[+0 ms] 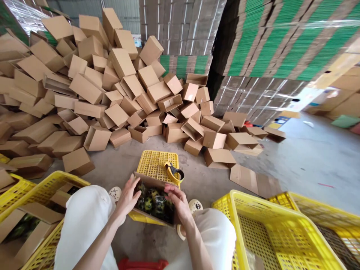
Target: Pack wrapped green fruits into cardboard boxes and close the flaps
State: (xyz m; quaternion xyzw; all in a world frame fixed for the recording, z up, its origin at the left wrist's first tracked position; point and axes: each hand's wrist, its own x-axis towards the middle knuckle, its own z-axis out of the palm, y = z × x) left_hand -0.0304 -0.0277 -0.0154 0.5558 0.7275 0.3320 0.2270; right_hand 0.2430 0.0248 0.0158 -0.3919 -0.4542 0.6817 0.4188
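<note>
We see plain brown on the heaped boxes (87, 89) and on the box (157, 180) between our knees. The round things (149, 204) inside are dark green and yellow. Our trousers (87, 228) are white, our shoes (114, 193) cream with dark marks. The crates (284, 207) are yellow, dotted with holes. The tall stacks (292, 48) have green and brown stripes.

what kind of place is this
Likely a packing area in a warehouse or small factory: a big heap of empty cardboard boxes lies on the bare floor, strapped stacks of flattened cardboard rise behind it, and yellow plastic crates surround the person.
</note>
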